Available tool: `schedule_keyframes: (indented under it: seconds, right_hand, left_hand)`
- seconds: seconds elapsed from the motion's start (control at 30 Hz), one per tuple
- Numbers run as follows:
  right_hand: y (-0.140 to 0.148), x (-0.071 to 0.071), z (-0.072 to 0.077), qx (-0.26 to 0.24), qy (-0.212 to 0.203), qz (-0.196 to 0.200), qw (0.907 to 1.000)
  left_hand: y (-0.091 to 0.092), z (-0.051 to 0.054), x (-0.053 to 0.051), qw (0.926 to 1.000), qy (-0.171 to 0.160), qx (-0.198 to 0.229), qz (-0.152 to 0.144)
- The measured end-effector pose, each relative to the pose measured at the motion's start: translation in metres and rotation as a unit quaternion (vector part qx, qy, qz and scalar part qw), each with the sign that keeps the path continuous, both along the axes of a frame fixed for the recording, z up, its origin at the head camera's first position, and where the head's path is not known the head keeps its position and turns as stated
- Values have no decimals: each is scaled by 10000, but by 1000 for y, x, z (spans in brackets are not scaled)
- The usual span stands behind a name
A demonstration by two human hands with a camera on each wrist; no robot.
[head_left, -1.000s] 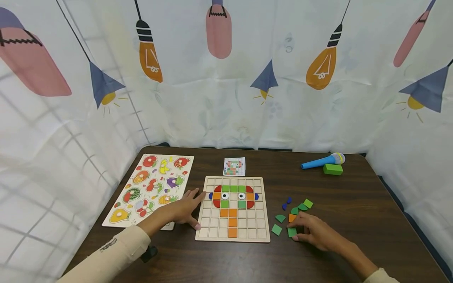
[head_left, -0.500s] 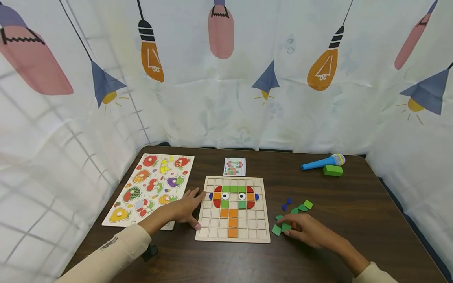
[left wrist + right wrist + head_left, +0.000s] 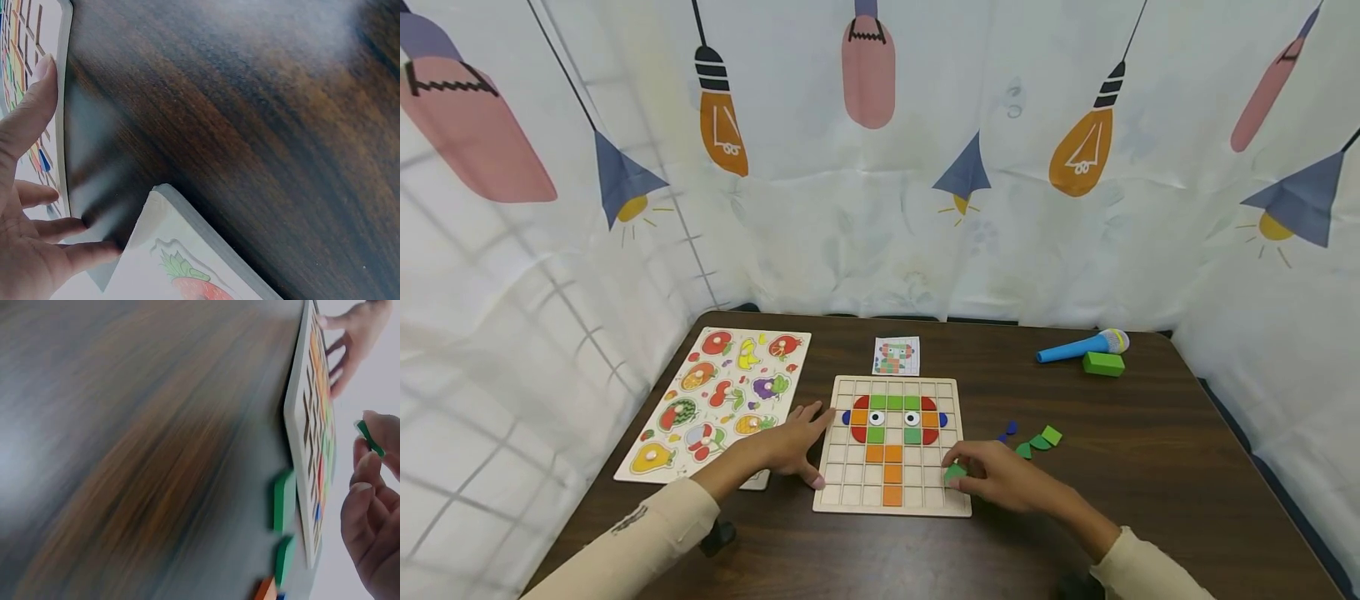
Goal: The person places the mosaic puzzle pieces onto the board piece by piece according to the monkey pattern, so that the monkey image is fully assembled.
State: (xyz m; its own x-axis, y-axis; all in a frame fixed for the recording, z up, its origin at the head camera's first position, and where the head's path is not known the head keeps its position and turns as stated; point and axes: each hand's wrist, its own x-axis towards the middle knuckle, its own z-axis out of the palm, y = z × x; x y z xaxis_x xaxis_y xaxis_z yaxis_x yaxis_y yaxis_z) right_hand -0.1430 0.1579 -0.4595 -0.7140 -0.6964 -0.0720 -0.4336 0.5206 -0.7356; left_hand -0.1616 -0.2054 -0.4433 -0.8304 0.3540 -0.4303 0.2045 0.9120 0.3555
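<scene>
My right hand [image 3: 1003,479] pinches a green tile [image 3: 955,472] between thumb and fingers, over the right edge of a wooden grid board [image 3: 853,495]. In the right wrist view the green tile [image 3: 370,437] appears edge-on, held apart from the board [image 3: 299,412]. Spread fingers of my left hand [image 3: 790,442] rest at the board's left edge, with the thumb [image 3: 42,94] on its rim in the left wrist view. Red, green, orange and blue pieces and two eye tiles form a head shape on the board, above an orange column [image 3: 892,473].
Several loose pieces lie right of the board, including a green square [image 3: 1051,435] and a green tile [image 3: 284,500]. A pattern card [image 3: 897,356] lies behind the board. Left is a fruit puzzle board [image 3: 658,435]; back right are a toy microphone [image 3: 1075,346] and green block [image 3: 1103,364].
My right hand took the green tile from the loose pieces and carried it left to the board's right edge. The left hand stays in place.
</scene>
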Motion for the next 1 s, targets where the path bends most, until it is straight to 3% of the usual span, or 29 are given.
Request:
schedule_keyframes:
  seconds: [0.47,1.0]
  right_hand:
    - [-79,-7,-10,-181,83,104,9997]
    - [-112,-5,-12,505,522,-443,9964]
  left_hand:
    - [0,-1,-1,10000,-47,15,-14]
    - [-1,-4,-4,9999,-81,-91,-9]
